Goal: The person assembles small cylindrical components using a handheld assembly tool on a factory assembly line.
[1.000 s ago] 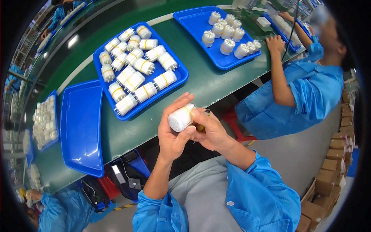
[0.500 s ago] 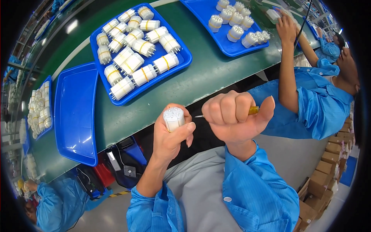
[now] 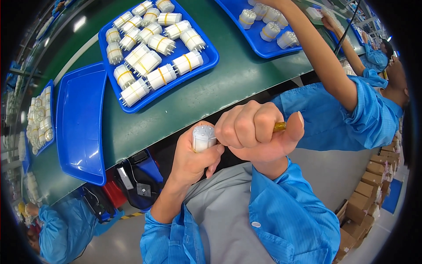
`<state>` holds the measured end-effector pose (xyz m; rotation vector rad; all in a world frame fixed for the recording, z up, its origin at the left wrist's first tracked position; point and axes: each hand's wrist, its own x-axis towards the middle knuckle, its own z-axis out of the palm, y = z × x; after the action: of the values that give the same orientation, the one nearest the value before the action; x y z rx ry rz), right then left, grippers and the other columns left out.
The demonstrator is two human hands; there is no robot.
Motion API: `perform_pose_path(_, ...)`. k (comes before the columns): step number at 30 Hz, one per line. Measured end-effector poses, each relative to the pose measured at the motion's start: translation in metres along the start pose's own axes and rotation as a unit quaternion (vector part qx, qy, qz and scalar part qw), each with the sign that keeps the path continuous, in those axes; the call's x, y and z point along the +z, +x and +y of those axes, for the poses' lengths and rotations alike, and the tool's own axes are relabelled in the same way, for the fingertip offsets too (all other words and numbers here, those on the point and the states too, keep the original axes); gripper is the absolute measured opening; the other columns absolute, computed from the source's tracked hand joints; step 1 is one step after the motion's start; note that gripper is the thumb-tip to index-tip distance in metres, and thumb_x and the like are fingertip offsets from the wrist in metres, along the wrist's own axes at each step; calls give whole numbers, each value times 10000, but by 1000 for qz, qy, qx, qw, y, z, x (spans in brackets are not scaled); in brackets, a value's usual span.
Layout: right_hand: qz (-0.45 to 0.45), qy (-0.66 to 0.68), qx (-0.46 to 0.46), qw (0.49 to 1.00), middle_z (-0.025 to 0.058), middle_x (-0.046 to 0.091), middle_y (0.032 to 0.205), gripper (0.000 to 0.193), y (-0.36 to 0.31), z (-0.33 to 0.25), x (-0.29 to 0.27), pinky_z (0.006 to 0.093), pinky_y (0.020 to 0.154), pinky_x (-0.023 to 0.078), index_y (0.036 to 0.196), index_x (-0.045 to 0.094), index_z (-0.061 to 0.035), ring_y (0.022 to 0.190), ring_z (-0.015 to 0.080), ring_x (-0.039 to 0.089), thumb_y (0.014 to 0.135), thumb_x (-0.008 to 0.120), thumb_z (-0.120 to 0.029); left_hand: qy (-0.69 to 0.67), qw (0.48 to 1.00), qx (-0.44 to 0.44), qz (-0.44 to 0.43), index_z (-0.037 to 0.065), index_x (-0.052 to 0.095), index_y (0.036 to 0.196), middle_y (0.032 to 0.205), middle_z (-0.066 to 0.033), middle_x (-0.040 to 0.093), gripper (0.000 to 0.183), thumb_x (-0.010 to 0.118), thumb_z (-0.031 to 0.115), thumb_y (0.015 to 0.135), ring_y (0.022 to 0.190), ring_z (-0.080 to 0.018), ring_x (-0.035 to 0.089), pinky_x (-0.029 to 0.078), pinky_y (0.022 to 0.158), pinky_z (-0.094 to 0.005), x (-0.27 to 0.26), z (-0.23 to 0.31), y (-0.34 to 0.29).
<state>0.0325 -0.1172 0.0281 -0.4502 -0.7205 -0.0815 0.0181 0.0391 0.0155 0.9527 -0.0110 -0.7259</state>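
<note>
Wrapped in my left hand (image 3: 193,154) is a white cylindrical plastic part (image 3: 203,140), its ridged pale end facing up. My right hand (image 3: 257,130) makes a fist around a screwdriver (image 3: 279,126) with a yellow handle; the handle's end sticks out beside my thumb. Its thin metal shaft meets the upper side of the part, and my fingers hide most of it. Both hands are close together in front of my body, off the table's near edge. Beyond them, a blue tray (image 3: 214,61) holds several similar white parts (image 3: 161,44) with yellow bands and metal pins.
A bare blue tray (image 3: 81,127) lies left on the green table (image 3: 237,83), past it a tray of white parts (image 3: 41,116). A co-worker's arm (image 3: 318,48) reaches over the right-hand blue tray (image 3: 263,48). Cardboard boxes (image 3: 362,198) stand at right, black bags (image 3: 134,185) below the table.
My right hand has moved left, bringing the screwdriver's shaft from apart to against the white part. The co-worker's arm has swung over the right-hand tray. The whole view has shifted slightly.
</note>
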Motion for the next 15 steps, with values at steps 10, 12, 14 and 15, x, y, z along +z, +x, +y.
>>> perform_pose_path(10,36,12,42,998,-6,309,501,593,-2,-9,-11,321,462,206,569,283,-121,459,130,208,1021,310,-505,68,997,11,37,2,550,974,667,-19,558,196,680,21,829,452,-66,489,372,385,-219,5,0,7)
perform_pose_path(12,16,5,20,1000,-1,326,508,586,-2,-9,-8,320,462,211,568,285,-122,458,132,214,1017,315,-498,107,994,11,37,10,555,983,682,-16,563,203,685,27,829,453,-64,491,372,387,-217,0,0,6)
perform_pose_path(14,8,-7,-3,1000,3,331,509,583,-2,-7,-4,323,460,218,567,286,-119,455,134,220,1012,320,-494,145,989,9,34,17,560,993,698,-12,569,211,690,33,828,455,-61,492,373,388,-216,-2,1,5)
perform_pose_path(15,12,-16,1,1000,3,321,501,581,-3,-5,-5,326,466,227,565,287,-116,453,139,225,1011,327,-487,165,986,-5,39,20,567,991,722,-12,581,217,701,33,821,497,-60,508,399,427,-219,-1,3,4)
